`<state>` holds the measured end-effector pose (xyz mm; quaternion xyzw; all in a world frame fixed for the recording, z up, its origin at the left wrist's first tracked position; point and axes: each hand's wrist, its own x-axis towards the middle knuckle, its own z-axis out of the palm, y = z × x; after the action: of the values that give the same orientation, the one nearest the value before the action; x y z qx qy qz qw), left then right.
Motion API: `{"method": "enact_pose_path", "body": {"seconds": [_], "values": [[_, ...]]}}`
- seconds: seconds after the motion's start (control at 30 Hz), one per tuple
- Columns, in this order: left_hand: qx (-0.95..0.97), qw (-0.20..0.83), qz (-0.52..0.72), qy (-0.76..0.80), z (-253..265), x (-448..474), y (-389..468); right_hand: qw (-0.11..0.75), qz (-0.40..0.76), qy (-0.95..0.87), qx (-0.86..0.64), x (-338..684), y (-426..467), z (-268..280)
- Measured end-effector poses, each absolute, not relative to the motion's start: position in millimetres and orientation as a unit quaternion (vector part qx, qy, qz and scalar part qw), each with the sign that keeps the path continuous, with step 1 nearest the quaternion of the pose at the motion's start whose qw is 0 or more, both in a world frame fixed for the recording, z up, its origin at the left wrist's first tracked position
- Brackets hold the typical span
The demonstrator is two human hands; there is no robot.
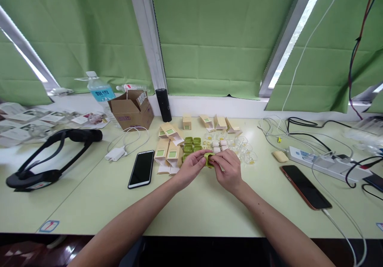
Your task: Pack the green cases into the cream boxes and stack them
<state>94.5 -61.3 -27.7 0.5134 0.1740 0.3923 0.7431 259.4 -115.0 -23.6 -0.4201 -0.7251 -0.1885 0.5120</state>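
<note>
Above the table, a small green square cup (208, 160) is held between both hands. My left hand (193, 165) grips its left side with thumb and fingers. My right hand (229, 169) pinches at its right side, with fingertips at the opening; whether they hold anything else is hidden. Just behind the hands lie several more green cups (188, 148), small yellow pieces (206, 143) and whitish-pink blocks (223, 143). Clear plastic pieces (248, 157) are spread to the right. Open cardboard boxes (174, 154) with green labels lie to the left.
A white-framed phone (141, 169) lies left, near a white charger (115, 154). A brown carton (131, 109) and a black cylinder (163, 105) stand at the back. To the right are another phone (305, 187), a power strip (326, 163) and loose cables. A black headset (54, 159) sits far left.
</note>
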Motion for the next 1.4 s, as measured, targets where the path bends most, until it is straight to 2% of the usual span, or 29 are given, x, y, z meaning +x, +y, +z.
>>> {"method": "enact_pose_path", "body": {"seconds": [0.63, 0.8, 0.87, 1.07, 1.4], "values": [[0.509, 0.727, 0.418, 0.195, -34, 96, -57, 0.506, -0.186, -0.756, -0.371, 266, -110, -21], [0.459, 0.734, 0.457, 0.202, -34, 96, -52, 0.557, -0.178, -0.728, -0.358, 271, -111, -23], [0.46, 0.715, 0.476, 0.226, -32, 96, -50, 0.564, -0.163, -0.721, -0.369, 271, -112, -23], [0.52, 0.652, 0.493, 0.248, -28, 96, -54, 0.51, -0.128, -0.749, -0.404, 268, -109, -31], [0.591, 0.577, 0.506, 0.249, -24, 95, -61, 0.534, -0.107, -0.734, -0.405, 268, -106, -36]]}}
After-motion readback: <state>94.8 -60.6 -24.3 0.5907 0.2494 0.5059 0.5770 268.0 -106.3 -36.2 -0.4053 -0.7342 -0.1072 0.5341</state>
